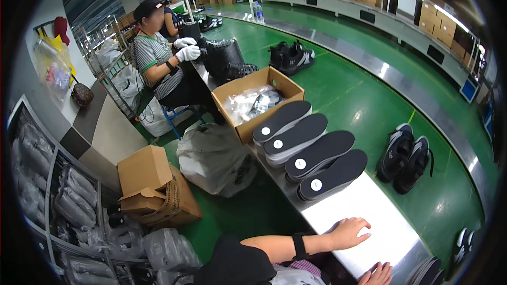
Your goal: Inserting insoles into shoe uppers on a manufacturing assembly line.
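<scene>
Black insoles (338,169) with round white stickers lie in four stacks along the metal workbench (377,208), on the far side of the left hand (348,234), whose thumb and fingers are spread apart at the shiny bare surface, though contact is hard to tell. Nearer, the right hand (376,274), partly cut off, has its fingers extended and slightly apart, with another insole stack (424,272) to its right. Farther left sits an open cardboard box (272,114) holding clear plastic packets, while black sneakers (397,153) stand right of the workbench on a green surface (364,121).
</scene>
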`<state>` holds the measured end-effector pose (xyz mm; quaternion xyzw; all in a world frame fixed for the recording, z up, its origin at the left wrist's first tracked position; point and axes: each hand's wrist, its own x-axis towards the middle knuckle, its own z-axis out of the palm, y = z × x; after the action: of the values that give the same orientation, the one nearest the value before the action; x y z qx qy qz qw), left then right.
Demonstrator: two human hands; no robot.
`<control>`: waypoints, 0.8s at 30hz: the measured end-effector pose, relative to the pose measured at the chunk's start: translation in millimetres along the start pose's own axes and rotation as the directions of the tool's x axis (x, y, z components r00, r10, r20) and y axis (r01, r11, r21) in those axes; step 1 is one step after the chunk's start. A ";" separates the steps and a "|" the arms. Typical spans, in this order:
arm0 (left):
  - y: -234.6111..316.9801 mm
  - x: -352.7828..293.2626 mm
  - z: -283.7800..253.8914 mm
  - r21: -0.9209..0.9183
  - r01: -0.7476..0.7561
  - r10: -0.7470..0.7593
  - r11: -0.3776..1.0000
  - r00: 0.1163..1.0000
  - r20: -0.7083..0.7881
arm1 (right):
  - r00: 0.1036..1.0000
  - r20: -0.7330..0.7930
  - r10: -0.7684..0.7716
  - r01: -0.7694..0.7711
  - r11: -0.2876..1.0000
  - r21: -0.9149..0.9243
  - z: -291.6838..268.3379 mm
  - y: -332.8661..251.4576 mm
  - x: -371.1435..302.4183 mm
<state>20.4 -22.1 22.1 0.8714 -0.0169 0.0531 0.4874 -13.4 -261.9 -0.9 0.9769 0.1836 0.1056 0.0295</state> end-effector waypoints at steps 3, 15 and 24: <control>-1.2 -7.5 -7.6 0.074 -0.040 0.038 0.997 0.999 0.024 | 1.000 -0.009 0.006 -0.006 1.000 0.004 -1.7 0.7 -1.2; -15.4 -44.8 -20.7 0.469 -0.255 0.366 0.845 0.917 -0.161 | 0.999 -0.037 0.023 -0.021 0.999 0.035 -7.5 -3.8 -8.7; -18.1 -10.2 -24.0 0.420 -0.301 0.353 0.856 0.934 -0.049 | 0.998 0.062 0.002 -0.025 0.925 0.380 -53.2 -6.1 23.7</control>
<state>9.9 7.6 18.1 0.9326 -0.1231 0.1918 0.2798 -5.5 -246.6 55.1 0.9680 0.1929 0.0388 -0.1557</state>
